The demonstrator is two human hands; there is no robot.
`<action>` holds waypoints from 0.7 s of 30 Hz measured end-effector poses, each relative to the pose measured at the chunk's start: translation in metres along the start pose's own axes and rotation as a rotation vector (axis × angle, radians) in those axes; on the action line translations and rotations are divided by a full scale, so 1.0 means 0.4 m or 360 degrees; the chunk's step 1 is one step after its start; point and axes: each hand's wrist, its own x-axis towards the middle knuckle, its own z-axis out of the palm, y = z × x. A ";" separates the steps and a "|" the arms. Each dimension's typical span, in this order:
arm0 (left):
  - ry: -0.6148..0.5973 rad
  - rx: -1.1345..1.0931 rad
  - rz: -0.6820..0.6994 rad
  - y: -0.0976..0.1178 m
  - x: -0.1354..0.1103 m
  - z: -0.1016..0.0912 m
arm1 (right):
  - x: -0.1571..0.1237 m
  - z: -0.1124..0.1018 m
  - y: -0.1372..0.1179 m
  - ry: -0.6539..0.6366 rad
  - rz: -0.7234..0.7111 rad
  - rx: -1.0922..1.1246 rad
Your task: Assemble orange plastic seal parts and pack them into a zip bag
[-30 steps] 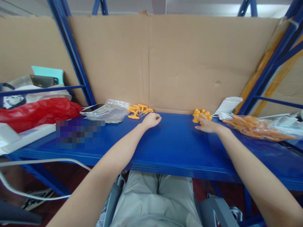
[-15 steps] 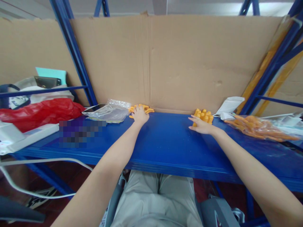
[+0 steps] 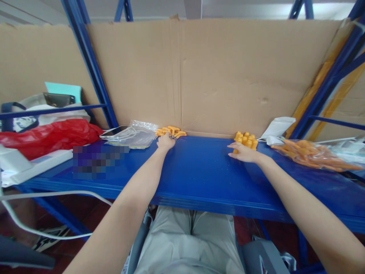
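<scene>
At the back of the blue shelf lies a small pile of orange curved plastic pieces (image 3: 173,130), with dark chain links (image 3: 172,137) showing at its front. My left hand (image 3: 166,142) is at the pile's near edge with its fingers drawn together. Whatever its fingertips hold is hidden. Farther right, several yellow-orange cylinder-like pieces (image 3: 247,140) stand upright in a tight cluster. My right hand (image 3: 243,153) rests against the front left of that cluster, index finger and thumb stretched out and apart, with a bit of yellow showing between them.
A cardboard sheet (image 3: 216,76) walls off the back of the blue shelf (image 3: 199,171). Left of the pile lie a clear plastic bag (image 3: 137,137) and a red bag (image 3: 57,135). Right of the cluster are white packaging (image 3: 278,127) and a bag of orange pieces (image 3: 316,154).
My left hand has drawn back slightly toward me and its fingers have come together, leaving more of the orange pile and chain visible. The right hand stays at the cluster.
</scene>
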 end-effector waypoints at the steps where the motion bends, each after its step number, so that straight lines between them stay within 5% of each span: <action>1: 0.0047 0.0003 -0.0121 0.006 0.000 0.000 | 0.001 0.001 0.002 0.0000 -0.0004 0.0002; 3: 0.0162 0.0022 -0.0289 0.030 -0.002 -0.003 | 0.002 0.004 0.008 0.0002 -0.0014 0.0011; 8: 0.0293 0.0104 0.0091 0.095 -0.013 -0.001 | 0.008 0.018 0.013 0.0125 0.0012 0.0118; 13: 0.0063 0.0074 0.0576 0.139 -0.029 0.012 | 0.013 0.046 -0.010 0.0178 0.0122 0.0495; 17: -0.0105 0.0018 0.0699 0.166 -0.043 0.023 | 0.018 0.073 -0.028 0.0067 0.0163 0.0859; 21: -0.0253 -0.0006 0.0732 0.174 -0.046 0.029 | 0.020 0.079 -0.047 0.0036 0.0167 0.0866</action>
